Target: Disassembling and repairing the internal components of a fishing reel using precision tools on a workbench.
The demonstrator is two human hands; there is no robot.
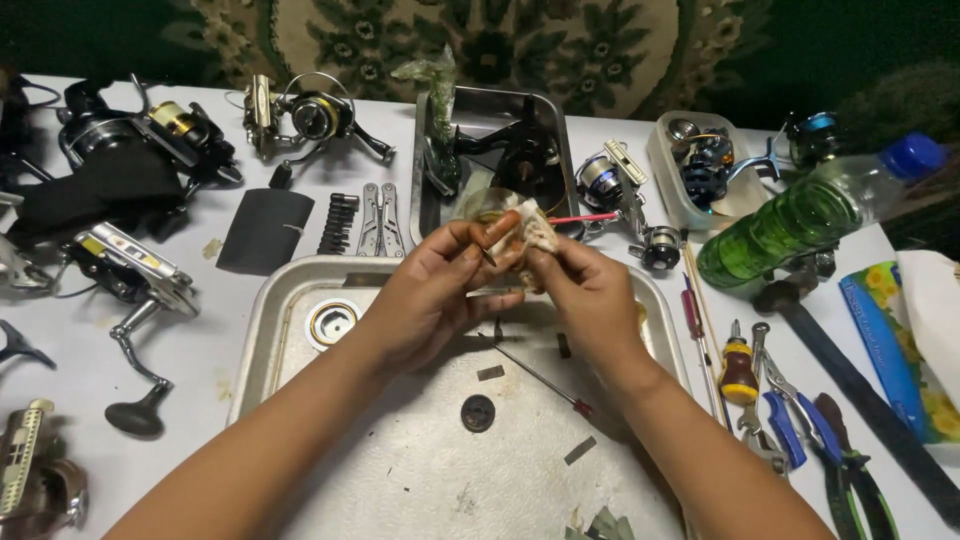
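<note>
A white table (200,350) fills most of the view, its top scuffed and marked in places. Its far edge runs across the scene from left to right. Beyond that edge lies a dark green carpet (560,45) with a paler, cream-coloured patterned centre of leaves and flowers, spreading towards the far side of the room. The far left and far right corners fall into deep shadow. Light falls brightly on the near tabletop, while the room behind stays dim.

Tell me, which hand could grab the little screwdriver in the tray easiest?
Probably the right hand: the thin screwdriver lies just under its wrist, while the left hand pinches a small part.
</note>
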